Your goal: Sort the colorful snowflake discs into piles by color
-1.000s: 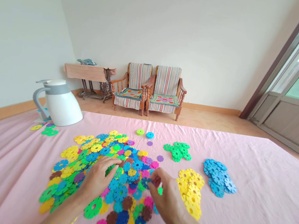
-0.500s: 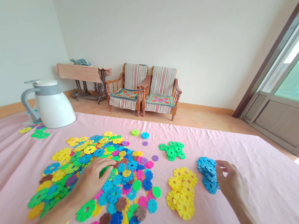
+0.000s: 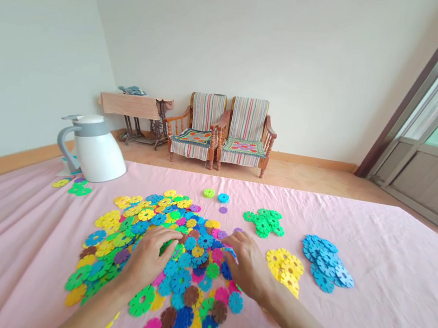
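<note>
Many flower-shaped plastic discs [image 3: 181, 280] in mixed colours lie in a wide pile on a pink tablecloth [image 3: 393, 267]. Over the middle of that pile rests my left hand [image 3: 153, 255], its fingers curved and its thumb apart; I see no disc gripped in it. My right hand [image 3: 247, 264] is at the pile's right edge, fingers bent and spread, close to some pink and blue discs. To the right are sorted groups: green discs [image 3: 264, 223], yellow discs [image 3: 284, 264] partly hidden by my right hand and forearm, and blue discs [image 3: 326, 262].
A white and grey jug [image 3: 101, 154] stands at the back left, with a few discs [image 3: 80, 190] before it. Single lime [image 3: 208, 193], blue [image 3: 223, 198] and purple discs [image 3: 223, 209] lie behind the pile. Two wooden armchairs [image 3: 246, 130] stand beyond the table.
My right hand has moved left from the blue group to the mixed pile, and the blue group now shows more discs. My left hand stays over the pile. The view has shifted slightly.
</note>
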`<act>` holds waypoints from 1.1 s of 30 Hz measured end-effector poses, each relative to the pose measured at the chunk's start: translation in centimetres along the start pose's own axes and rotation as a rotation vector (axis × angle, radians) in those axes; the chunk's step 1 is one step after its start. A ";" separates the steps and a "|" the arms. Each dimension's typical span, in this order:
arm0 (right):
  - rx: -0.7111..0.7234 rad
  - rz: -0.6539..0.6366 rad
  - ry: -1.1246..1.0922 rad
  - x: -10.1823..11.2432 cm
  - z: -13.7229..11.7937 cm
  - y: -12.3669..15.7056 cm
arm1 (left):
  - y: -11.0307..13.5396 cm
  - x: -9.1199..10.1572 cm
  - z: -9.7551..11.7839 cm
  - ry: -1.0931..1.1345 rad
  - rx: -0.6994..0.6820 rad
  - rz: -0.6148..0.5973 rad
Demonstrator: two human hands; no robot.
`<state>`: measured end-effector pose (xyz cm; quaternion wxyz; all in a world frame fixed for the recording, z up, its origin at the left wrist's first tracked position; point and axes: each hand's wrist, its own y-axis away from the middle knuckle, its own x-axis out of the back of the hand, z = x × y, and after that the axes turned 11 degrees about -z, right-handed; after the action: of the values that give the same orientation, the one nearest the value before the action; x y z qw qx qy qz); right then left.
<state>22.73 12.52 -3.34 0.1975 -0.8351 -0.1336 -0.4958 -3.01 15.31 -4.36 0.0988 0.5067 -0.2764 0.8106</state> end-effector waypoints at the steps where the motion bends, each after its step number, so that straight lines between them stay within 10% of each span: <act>1: 0.023 -0.019 0.004 -0.3 -0.4 -0.7 | 0.0 0.0 0.0 0.000 0.002 -0.001; 8: 0.120 -0.127 0.059 -1.4 -1.9 -3.3 | -0.1 0.1 0.2 0.033 -0.017 0.002; 19: 0.066 0.010 0.078 -0.7 -1.4 0.3 | -0.1 0.2 0.4 0.030 -0.014 -0.002; 29: -0.477 0.349 0.221 4.3 13.0 9.0 | 0.0 0.1 0.2 0.018 -0.033 0.006; 33: -0.601 0.410 0.309 5.3 14.9 10.5 | -0.1 0.2 0.3 0.016 -0.035 -0.001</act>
<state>41.22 10.28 -7.16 0.0573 -0.7805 0.2185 -0.5830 -2.78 15.20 -4.05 0.1104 0.4984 -0.2893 0.8097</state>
